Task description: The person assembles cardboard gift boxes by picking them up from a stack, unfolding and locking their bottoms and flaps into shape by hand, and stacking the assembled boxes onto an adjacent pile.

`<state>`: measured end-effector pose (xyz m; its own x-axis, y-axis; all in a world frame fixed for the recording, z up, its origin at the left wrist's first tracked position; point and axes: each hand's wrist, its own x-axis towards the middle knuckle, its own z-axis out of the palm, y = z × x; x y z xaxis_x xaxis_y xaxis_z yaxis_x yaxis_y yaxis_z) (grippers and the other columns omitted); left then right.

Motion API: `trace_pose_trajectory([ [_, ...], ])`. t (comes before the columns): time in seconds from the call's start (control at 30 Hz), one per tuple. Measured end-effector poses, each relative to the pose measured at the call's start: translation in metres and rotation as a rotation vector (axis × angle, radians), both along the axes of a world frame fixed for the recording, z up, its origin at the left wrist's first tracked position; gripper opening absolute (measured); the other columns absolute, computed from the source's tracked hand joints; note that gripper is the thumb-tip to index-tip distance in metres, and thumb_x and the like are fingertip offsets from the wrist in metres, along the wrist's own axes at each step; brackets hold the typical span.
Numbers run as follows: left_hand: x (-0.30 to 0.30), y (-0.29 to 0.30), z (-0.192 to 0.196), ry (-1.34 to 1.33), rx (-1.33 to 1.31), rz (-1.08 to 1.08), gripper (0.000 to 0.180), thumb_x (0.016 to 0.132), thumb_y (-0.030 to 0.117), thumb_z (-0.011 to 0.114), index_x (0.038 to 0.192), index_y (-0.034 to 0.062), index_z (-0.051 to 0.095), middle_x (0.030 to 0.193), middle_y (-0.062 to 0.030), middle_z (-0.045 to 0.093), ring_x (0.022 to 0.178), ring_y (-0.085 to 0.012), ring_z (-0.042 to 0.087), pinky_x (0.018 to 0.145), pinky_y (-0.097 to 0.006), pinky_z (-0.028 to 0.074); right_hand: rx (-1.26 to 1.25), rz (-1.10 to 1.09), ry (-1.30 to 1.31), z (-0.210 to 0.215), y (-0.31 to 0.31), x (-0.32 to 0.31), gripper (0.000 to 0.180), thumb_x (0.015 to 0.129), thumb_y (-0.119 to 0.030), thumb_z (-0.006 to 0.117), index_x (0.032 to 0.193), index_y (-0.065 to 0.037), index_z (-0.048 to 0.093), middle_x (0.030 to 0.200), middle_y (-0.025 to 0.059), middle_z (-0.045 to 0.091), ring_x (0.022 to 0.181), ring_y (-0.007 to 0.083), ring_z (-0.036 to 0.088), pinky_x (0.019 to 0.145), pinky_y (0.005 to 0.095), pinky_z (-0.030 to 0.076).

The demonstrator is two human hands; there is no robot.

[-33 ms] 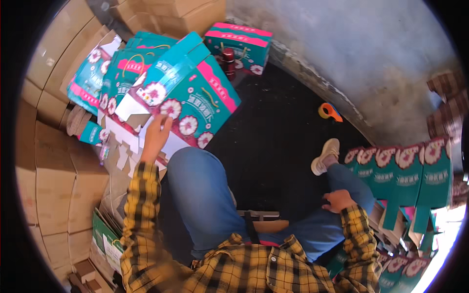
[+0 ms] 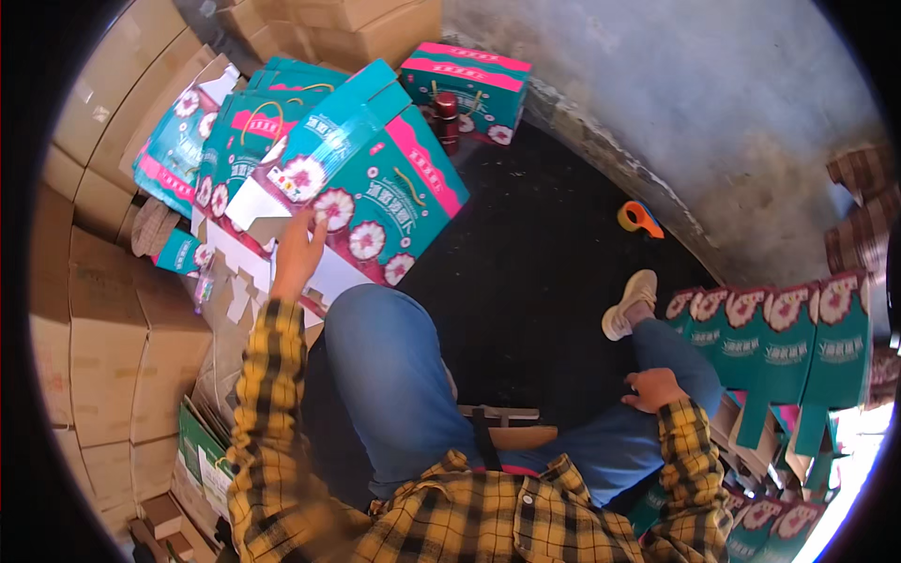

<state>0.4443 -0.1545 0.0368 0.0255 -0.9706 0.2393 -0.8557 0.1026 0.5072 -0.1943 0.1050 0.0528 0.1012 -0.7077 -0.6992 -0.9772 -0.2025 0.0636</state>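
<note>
A dark floor (image 2: 526,281) filled the middle of the view, walled by stacked brown cartons (image 2: 103,310) on the person's left and a grey concrete wall (image 2: 732,122) ahead. Flat teal gift boxes with pink bands and flower prints lay in a pile (image 2: 235,141) at upper left, and a row of the same flats (image 2: 788,338) stood upright at the right. One finished box (image 2: 469,84) sat against the wall, with a dark red bottle (image 2: 447,117) just beside it. An orange tape roll (image 2: 638,218) lay apart on the floor.

The seated person's left hand (image 2: 298,251) gripped the lower edge of a half-opened teal box (image 2: 375,178), fingers closed on the cardboard; that box leaned tilted over the pile, just above the left knee. The right hand (image 2: 654,388) rested on the right thigh, loosely curled and holding nothing.

The step in hand looked like drawing one flat off the pile and opening it into shape. The next move would probably call for the right hand to come across and steady the far side while the flaps were folded.
</note>
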Motion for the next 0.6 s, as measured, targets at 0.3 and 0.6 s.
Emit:
trace_pose_trajectory([
  [0.3, 0.122, -0.161, -0.015, -0.480, 0.032, 0.285, 0.108, 0.077, 0.035, 0.084, 0.161, 0.0106, 0.020, 0.161, -0.0175, 0.035, 0.148, -0.0331, 0.036, 0.112, -0.064, 0.032, -0.190, -0.118, -0.112, -0.006, -0.012, 0.012, 0.041, 0.086, -0.035, 0.075, 0.114, -0.007, 0.066, 0.099, 0.0139, 0.072, 0.094, 0.0326, 0.071, 0.080, 0.0452, 0.056],
  [0.6, 0.022, -0.142, 0.091, 0.014, 0.572, -0.272, 0.052, 0.084, 0.030, 0.082, 0.121, -0.0041, 0.067, 0.108, -0.0146, 0.072, 0.098, -0.0216, 0.066, 0.088, -0.036, 0.051, -0.246, -0.137, -0.162, 0.000, -0.018, 0.021, 0.038, 0.085, -0.031, 0.076, 0.114, -0.007, 0.066, 0.098, 0.0123, 0.069, 0.094, 0.0312, 0.070, 0.079, 0.0442, 0.055],
])
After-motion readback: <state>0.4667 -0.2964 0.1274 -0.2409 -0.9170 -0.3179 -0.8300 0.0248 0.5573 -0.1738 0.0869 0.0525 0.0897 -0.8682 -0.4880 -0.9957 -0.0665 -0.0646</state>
